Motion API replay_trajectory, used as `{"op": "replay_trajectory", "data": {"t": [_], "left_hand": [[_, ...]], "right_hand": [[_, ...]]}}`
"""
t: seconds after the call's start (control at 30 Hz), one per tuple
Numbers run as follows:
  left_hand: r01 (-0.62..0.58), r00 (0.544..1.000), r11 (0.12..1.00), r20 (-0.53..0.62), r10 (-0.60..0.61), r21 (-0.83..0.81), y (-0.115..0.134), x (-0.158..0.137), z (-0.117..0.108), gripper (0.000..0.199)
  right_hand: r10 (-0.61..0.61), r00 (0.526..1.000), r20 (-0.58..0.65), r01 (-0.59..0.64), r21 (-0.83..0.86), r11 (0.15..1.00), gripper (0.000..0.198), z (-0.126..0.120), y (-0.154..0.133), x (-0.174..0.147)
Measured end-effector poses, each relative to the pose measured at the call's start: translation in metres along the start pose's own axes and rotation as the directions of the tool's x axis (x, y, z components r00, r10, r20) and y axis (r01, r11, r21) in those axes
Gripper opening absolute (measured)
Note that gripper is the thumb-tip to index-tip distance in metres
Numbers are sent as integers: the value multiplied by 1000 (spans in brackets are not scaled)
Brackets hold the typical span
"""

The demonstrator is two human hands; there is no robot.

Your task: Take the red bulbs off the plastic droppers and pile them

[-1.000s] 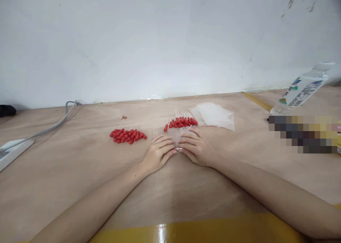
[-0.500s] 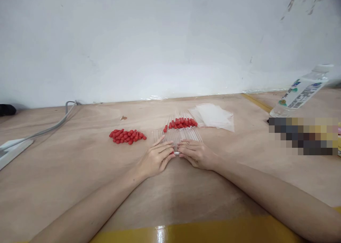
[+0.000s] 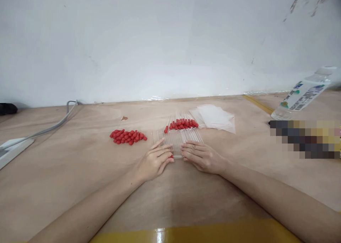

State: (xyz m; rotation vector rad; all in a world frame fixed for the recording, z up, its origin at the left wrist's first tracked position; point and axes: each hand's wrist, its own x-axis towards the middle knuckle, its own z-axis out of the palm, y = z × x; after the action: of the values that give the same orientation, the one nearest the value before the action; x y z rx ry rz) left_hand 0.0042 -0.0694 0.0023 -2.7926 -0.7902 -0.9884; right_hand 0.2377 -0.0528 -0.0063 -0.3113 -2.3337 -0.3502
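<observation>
My left hand [image 3: 157, 160] pinches a small red rubber bulb [image 3: 171, 156] between thumb and fingers, mostly hidden by them. From the bulb a thin clear tube [image 3: 179, 157] runs sideways to my right hand [image 3: 201, 156], whose thumb and fingers close on its other end. Whether the tube is seated in the bulb is hidden. Just beyond both hands lies a row of clear tubes [image 3: 177, 138], side by side. Behind that row sits a group of clear droppers with red bulbs [image 3: 183, 123], their bulbs toward me.
A pile of loose red bulbs [image 3: 128, 136] lies to the left. White and clear sheets or bags [image 3: 214, 117] lie behind on the right. A tilted plastic bottle [image 3: 305, 93] stands far right, near a blurred patch. Grey cable [image 3: 57, 124] crosses the left side; a wall closes the back.
My right hand has shifted slightly right, widening the gap between the hands and showing more of the tube. Both hands are a little lower in the picture; the view has shifted slightly.
</observation>
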Motion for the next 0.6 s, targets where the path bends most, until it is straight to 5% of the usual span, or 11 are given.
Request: {"op": "replay_trajectory", "data": {"t": [0.1, 0.27, 0.4, 0.53, 0.6], "left_hand": [[98, 992, 993, -82, -93, 63, -11, -4, -7, 14], [379, 911, 912, -235, -338, 155, -37, 1, -34, 18], [602, 782, 778, -328, -530, 179, -63, 10, -69, 27], [780, 617, 622, -251, -746, 70, -87, 6, -105, 32], [816, 572, 576, -218, -791, 48, -94, 0, -118, 38]], "right_hand": [[161, 986, -38, -162, -39, 986, 22, -3, 13, -10], [459, 882, -103, -470, -232, 852, 21, -10, 19, 3], [527, 849, -37, -520, -232, 822, 23, -9, 10, 29], [505, 861, -54, -506, -181, 843, 15, 9, 14, 31], [480, 877, -28, -476, -187, 859, 14, 19, 18, 25]]}}
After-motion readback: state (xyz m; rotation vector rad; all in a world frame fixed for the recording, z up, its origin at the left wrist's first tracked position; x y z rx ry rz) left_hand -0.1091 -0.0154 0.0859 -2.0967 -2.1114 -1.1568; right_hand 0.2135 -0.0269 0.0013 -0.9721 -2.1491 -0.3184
